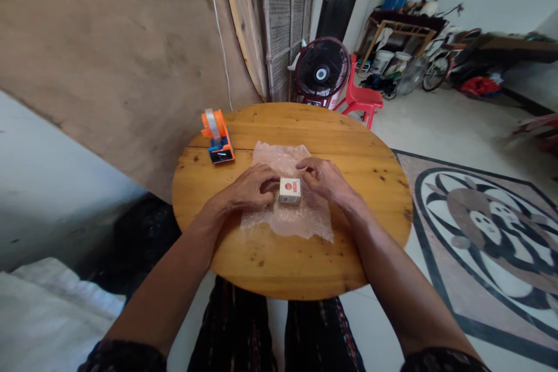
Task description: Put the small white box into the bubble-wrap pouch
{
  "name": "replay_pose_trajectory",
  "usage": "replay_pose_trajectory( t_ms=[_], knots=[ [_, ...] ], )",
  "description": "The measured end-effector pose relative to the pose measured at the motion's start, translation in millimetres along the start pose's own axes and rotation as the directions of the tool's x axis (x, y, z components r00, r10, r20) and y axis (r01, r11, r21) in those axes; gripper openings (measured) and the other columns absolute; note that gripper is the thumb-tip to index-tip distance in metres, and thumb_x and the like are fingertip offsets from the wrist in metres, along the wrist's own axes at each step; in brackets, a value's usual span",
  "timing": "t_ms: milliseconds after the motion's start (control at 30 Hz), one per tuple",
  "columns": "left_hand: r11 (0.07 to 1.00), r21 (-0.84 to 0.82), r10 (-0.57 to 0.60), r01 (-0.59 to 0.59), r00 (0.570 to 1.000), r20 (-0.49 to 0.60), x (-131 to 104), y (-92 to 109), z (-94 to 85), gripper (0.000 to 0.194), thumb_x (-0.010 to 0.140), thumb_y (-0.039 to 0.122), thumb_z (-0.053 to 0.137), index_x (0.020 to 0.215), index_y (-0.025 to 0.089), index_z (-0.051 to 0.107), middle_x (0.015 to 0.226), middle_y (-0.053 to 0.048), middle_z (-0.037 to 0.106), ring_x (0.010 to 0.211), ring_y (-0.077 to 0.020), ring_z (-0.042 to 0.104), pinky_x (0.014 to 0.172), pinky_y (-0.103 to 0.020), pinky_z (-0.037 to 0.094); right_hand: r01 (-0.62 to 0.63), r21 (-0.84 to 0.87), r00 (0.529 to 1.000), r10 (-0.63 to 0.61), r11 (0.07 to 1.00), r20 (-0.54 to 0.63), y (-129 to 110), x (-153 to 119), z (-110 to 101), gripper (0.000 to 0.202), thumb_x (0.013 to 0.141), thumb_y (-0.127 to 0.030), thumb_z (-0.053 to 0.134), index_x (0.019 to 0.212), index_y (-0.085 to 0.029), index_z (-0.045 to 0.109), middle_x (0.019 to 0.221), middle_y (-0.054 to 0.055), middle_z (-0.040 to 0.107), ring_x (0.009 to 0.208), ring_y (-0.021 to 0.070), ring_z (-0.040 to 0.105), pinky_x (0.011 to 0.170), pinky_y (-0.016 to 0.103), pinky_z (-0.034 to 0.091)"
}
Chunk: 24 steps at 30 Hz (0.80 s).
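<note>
A small white box (290, 190) with red printing sits upright on a sheet of clear bubble wrap (296, 226), laid flat on the round wooden table. Just left of the box is my left hand (255, 187), its thumb and fingers curved with a gap between them. On the other side, my right hand (322, 179) hovers over or rests on the wrap, fingers bent and apart close to the box's right edge. Neither hand visibly grips the box; whether the fingertips touch the wrap is unclear.
An orange and blue tape dispenser (219, 136) stands at the table's (279, 276) back left. Beyond the far edge are a dark fan (322, 72) and a red plastic chair (364, 99). A wooden board (131, 40) leans along the left.
</note>
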<state>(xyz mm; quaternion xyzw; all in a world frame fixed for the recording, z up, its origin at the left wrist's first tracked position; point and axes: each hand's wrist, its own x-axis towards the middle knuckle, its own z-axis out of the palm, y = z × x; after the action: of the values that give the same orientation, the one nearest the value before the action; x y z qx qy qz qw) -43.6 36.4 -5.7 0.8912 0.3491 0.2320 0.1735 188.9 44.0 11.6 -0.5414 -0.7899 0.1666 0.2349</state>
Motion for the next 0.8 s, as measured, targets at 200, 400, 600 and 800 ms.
replay_pose_trajectory(
  t_ms=[200, 400, 600, 800],
  knots=[
    [0.999, -0.034, -0.028, 0.028, 1.000, 0.009, -1, -3, 1.7, 0.060, 0.062, 0.018, 0.053, 0.121, 0.018, 0.058, 0.111, -0.009, 0.064, 0.101, -0.0267, 0.058, 0.092, -0.042, 0.046, 0.073, 0.354, 0.983, -0.127, 0.933, 0.133, -7, -4, -7, 0.034, 0.084, -0.030, 0.057, 0.115, -0.021, 0.066, 0.099, 0.004, 0.071, 0.079, 0.0160, 0.062, 0.071, 0.028, 0.047],
    [0.999, -0.034, -0.024, 0.023, 0.999, -0.025, -1, -5, 4.9, 0.074, 0.060, 0.017, 0.054, 0.134, 0.018, 0.048, 0.125, -0.012, 0.059, 0.113, -0.0292, 0.056, 0.099, -0.044, 0.045, 0.210, 0.287, 0.923, -0.286, 0.935, 0.258, -13, -7, -6, 0.060, 0.070, -0.036, 0.076, 0.127, -0.025, 0.061, 0.125, 0.006, 0.064, 0.108, 0.0232, 0.060, 0.090, 0.034, 0.046],
    [0.995, 0.099, -0.035, 0.028, 0.997, 0.062, -2, -5, 5.2, 0.068, 0.064, 0.020, 0.056, 0.132, 0.015, 0.048, 0.130, -0.013, 0.054, 0.118, -0.0312, 0.050, 0.103, -0.047, 0.041, 0.193, 0.175, 0.920, -0.239, 0.966, 0.309, -13, -7, -8, 0.044, 0.072, -0.034, 0.073, 0.113, -0.021, 0.066, 0.105, 0.004, 0.069, 0.092, 0.0209, 0.061, 0.078, 0.030, 0.045],
    [0.990, 0.131, -0.074, 0.061, 0.992, 0.100, -2, -3, 3.0, 0.072, 0.064, 0.021, 0.055, 0.135, 0.016, 0.044, 0.131, -0.013, 0.053, 0.119, -0.0311, 0.049, 0.104, -0.047, 0.039, 0.093, 0.197, 0.951, -0.146, 0.976, 0.272, -13, -7, -14, 0.036, 0.072, -0.036, 0.071, 0.104, -0.018, 0.066, 0.084, 0.000, 0.066, 0.072, 0.0143, 0.056, 0.064, 0.025, 0.040]
  ],
)
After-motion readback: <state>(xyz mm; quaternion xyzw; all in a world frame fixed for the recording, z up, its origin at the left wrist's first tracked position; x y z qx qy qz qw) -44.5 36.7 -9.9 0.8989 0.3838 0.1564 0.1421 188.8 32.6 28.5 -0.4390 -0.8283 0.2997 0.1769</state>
